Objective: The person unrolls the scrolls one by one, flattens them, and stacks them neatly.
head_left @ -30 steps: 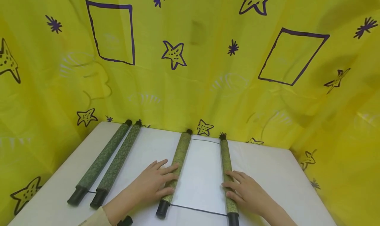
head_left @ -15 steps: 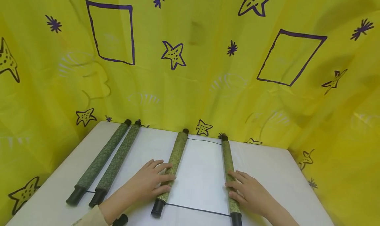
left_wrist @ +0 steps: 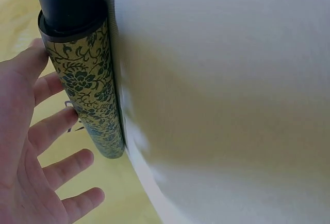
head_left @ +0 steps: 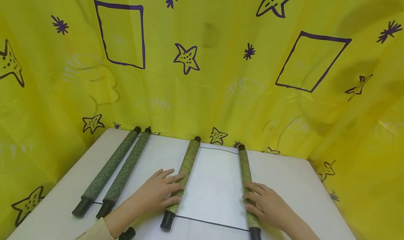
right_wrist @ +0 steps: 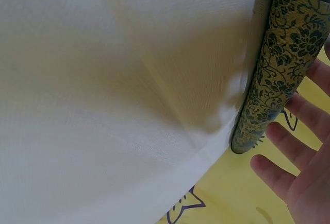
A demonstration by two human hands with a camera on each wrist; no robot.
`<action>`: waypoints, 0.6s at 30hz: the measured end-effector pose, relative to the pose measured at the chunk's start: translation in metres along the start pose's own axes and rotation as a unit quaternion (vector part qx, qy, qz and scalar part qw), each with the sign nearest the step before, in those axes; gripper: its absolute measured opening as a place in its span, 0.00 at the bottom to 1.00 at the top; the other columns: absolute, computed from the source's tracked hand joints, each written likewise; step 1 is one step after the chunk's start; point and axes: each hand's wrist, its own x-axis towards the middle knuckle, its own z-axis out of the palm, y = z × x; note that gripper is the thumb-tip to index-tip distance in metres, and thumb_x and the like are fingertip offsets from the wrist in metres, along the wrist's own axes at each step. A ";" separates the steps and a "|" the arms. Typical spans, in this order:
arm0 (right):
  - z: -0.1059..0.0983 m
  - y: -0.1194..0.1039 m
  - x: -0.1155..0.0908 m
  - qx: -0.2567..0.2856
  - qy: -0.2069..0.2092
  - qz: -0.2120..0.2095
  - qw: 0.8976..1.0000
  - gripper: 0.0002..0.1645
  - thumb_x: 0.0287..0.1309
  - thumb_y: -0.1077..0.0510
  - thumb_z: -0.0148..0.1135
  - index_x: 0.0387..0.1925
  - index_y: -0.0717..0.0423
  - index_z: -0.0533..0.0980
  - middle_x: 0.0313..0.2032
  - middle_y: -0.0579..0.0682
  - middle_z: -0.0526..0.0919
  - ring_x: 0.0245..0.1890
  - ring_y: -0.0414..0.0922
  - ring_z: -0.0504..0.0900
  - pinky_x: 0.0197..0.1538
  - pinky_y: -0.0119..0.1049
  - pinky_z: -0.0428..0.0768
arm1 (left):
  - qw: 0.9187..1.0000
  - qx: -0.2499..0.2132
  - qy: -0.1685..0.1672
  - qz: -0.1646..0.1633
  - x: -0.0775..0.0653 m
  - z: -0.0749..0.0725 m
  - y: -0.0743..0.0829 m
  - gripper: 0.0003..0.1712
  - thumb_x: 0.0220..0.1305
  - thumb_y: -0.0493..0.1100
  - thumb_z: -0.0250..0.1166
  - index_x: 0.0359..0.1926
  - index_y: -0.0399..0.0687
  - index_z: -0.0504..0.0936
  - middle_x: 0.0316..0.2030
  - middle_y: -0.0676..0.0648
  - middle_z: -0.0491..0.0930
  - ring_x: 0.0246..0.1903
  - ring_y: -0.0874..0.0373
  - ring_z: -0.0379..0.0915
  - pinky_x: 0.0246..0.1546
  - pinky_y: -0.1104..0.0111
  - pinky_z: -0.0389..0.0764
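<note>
A: Positions?
B: Left gold roll (head_left: 189, 157) and right gold roll (head_left: 245, 166), lying apart on the white table (head_left: 281, 177). Left hand (head_left: 161, 191) touches the first, right hand (head_left: 266, 203) the second, each from its outer side.
A: Grip?
B: Not wrapped; fingers (right_wrist: 291, 147) loosely spread (wrist views agree).
A: Long axes?
B: Toward the yellow curtain (head_left: 214, 82), crosswise to the fingers.

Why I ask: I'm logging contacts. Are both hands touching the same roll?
No, the left hand touches the left olive roll, while the right hand touches the right olive roll.
</note>
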 end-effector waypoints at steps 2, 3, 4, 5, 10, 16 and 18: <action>0.000 0.002 0.000 -0.006 -0.004 -0.003 1.000 0.18 0.67 0.39 0.59 0.49 0.41 0.84 0.65 0.52 0.75 0.62 0.57 0.75 0.60 0.56 0.74 | 1.000 -0.001 -0.003 -0.003 0.001 0.000 -0.001 0.25 0.71 0.64 0.55 0.64 0.66 0.77 0.72 0.53 0.65 0.70 0.38 0.60 0.66 0.37 0.60; 0.000 0.002 0.000 -0.009 -0.007 -0.005 1.000 0.19 0.67 0.38 0.58 0.49 0.40 0.85 0.65 0.53 0.75 0.62 0.57 0.75 0.61 0.56 0.74 | 1.000 0.000 -0.002 -0.003 0.001 0.001 -0.001 0.25 0.71 0.64 0.55 0.65 0.67 0.77 0.72 0.52 0.66 0.70 0.38 0.60 0.66 0.37 0.60; -0.001 0.003 -0.001 -0.012 -0.009 -0.007 1.000 0.19 0.67 0.38 0.58 0.50 0.39 0.85 0.65 0.53 0.75 0.62 0.58 0.75 0.61 0.56 0.73 | 1.000 0.002 -0.001 -0.002 0.001 0.001 -0.002 0.25 0.71 0.64 0.55 0.65 0.69 0.76 0.72 0.52 0.66 0.70 0.38 0.61 0.65 0.37 0.61; -0.001 0.004 -0.001 -0.013 -0.010 -0.009 1.000 0.19 0.67 0.37 0.58 0.50 0.39 0.85 0.65 0.53 0.75 0.62 0.58 0.75 0.61 0.56 0.73 | 1.000 0.004 0.000 -0.001 0.000 0.001 -0.002 0.26 0.71 0.64 0.55 0.66 0.71 0.75 0.72 0.52 0.66 0.69 0.38 0.61 0.65 0.36 0.61; -0.003 0.006 -0.003 -0.011 -0.017 0.000 1.000 0.20 0.67 0.37 0.58 0.51 0.38 0.84 0.65 0.53 0.75 0.61 0.58 0.75 0.60 0.57 0.74 | 1.000 0.016 0.003 0.002 -0.002 0.000 -0.005 0.27 0.71 0.64 0.55 0.69 0.76 0.70 0.71 0.50 0.67 0.69 0.40 0.62 0.64 0.37 0.62; -0.002 0.010 -0.007 -0.019 -0.008 -0.007 1.000 0.19 0.67 0.38 0.59 0.50 0.38 0.84 0.65 0.54 0.75 0.61 0.59 0.75 0.59 0.57 0.74 | 1.000 0.016 0.004 -0.008 -0.002 0.003 -0.008 0.25 0.72 0.64 0.54 0.66 0.72 0.76 0.70 0.48 0.68 0.69 0.39 0.61 0.66 0.38 0.60; -0.001 0.011 -0.008 -0.024 0.000 -0.015 1.000 0.18 0.66 0.38 0.59 0.49 0.39 0.84 0.64 0.53 0.76 0.61 0.59 0.76 0.59 0.57 0.75 | 1.000 0.017 0.005 -0.012 -0.002 0.004 -0.009 0.24 0.72 0.64 0.54 0.64 0.69 0.78 0.70 0.48 0.68 0.69 0.39 0.60 0.66 0.38 0.60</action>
